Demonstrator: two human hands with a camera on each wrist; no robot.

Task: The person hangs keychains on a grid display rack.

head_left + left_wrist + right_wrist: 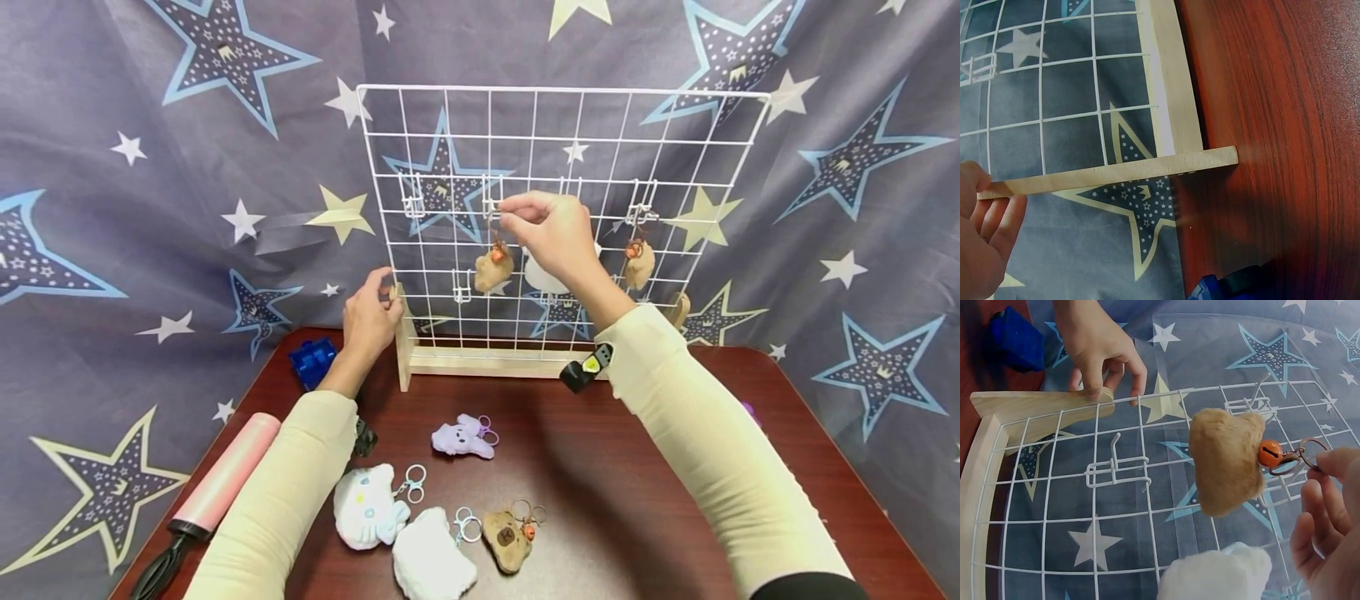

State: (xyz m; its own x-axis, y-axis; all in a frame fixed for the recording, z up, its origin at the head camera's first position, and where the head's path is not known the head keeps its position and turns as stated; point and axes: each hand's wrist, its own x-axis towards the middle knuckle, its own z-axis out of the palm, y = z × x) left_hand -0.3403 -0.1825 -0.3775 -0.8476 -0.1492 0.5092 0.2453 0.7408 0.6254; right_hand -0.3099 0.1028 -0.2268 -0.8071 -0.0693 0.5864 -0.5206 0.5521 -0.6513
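In the head view my right hand [558, 237] is raised at a white wire grid rack [512, 179]. Between thumb and fingertips it pinches the metal key ring [1314, 445] of a brown plush keychain [493, 273], right by a wire hook [491, 207]. The plush, with its orange bell [1270, 454], hangs below the ring. My left hand [369, 317] grips the upper end of the rack's wooden side support [1116, 172], thumb on one side and fingers on the other. A white plush [1216, 575] hangs on the grid, partly hidden by my right hand in the head view.
Another brown plush [640, 267] hangs farther right. Bare hooks [413, 200] sit at the grid's left. On the table lie a lavender plush [457, 438], two white plushes [431, 558] and a brown one [504, 542]. A pink cylinder [232, 471] and blue object [313, 362] are left.
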